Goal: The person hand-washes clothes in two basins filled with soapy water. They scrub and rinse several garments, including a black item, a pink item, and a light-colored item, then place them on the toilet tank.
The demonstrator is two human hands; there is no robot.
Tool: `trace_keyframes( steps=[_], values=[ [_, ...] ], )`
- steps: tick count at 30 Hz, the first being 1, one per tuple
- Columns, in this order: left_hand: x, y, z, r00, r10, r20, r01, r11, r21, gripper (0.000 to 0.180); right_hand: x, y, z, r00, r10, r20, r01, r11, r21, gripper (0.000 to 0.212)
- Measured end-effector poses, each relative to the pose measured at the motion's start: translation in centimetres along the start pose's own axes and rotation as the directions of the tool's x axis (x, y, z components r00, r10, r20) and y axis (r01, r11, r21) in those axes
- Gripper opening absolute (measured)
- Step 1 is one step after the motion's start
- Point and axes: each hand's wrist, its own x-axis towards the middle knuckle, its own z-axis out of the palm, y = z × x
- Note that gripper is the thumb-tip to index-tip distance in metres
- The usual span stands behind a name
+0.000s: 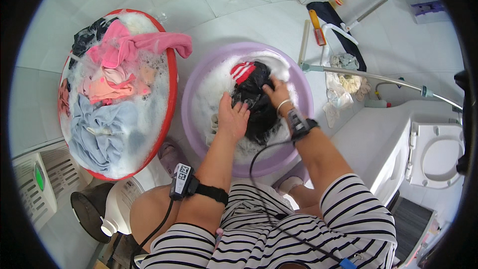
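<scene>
A black garment (261, 112) with a red-and-white striped patch (242, 72) lies wet in the soapy water of a purple basin (199, 152). My left hand (234, 117) rests at the garment's left side, palm up, with its fingers stretched out and apart. On the opposite side, my right hand (280, 98) has its fingers and thumb closed on the black cloth. Suds surround the garment. Part of a pale cloth (214, 123) shows beside my left wrist.
At left stands a red-rimmed tub (174, 77) of foamy water with pink clothes (119, 47) and a light-blue garment (102, 134). A white jug (122, 204) is near my left knee. Beyond the basin are an orange-handled brush (317, 27), a metal pole (368, 74) and a toilet (440, 157).
</scene>
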Motion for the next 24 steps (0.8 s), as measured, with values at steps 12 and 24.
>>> trace_keyframes(
  steps=[12, 24],
  values=[
    [0.4, 0.7, 0.4, 0.992, -0.088, -0.091, 0.099, 0.987, 0.123, 0.085, -0.9, -7.8, -5.7, 0.924, -0.261, 0.28, 0.255, 0.965, 0.056, 0.023],
    [1.3, -5.3, 0.0, 0.989, -0.136, 0.054, 0.128, 0.982, 0.14, 0.031, -2.1, -12.0, -9.9, 0.99, 0.033, 0.134, -0.023, 0.997, -0.072, 0.036]
  ],
)
